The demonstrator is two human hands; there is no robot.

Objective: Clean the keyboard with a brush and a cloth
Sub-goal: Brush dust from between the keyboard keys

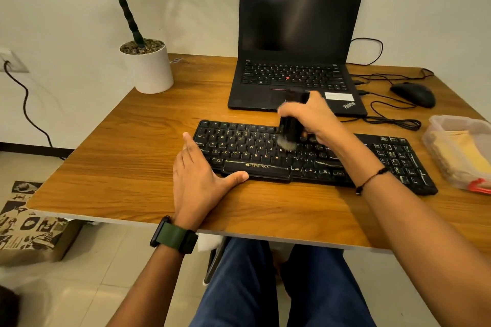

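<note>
The keyboard (313,156) is lying lengthwise across the table (132,167), left to right; my left hand (202,178) is bracing its left end, fingers straight, while my right hand (310,117) is gripping the brush (291,130) on its middle keys.

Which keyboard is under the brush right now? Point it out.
The separate black keyboard nearest the person, not the laptop keyboard behind it: the right hand holds the brush with bristles on its keys.

laptop (297,42) close behind keyboard (305,156), tub (457,151) seemingly just right, bare table (119,154) left
</note>
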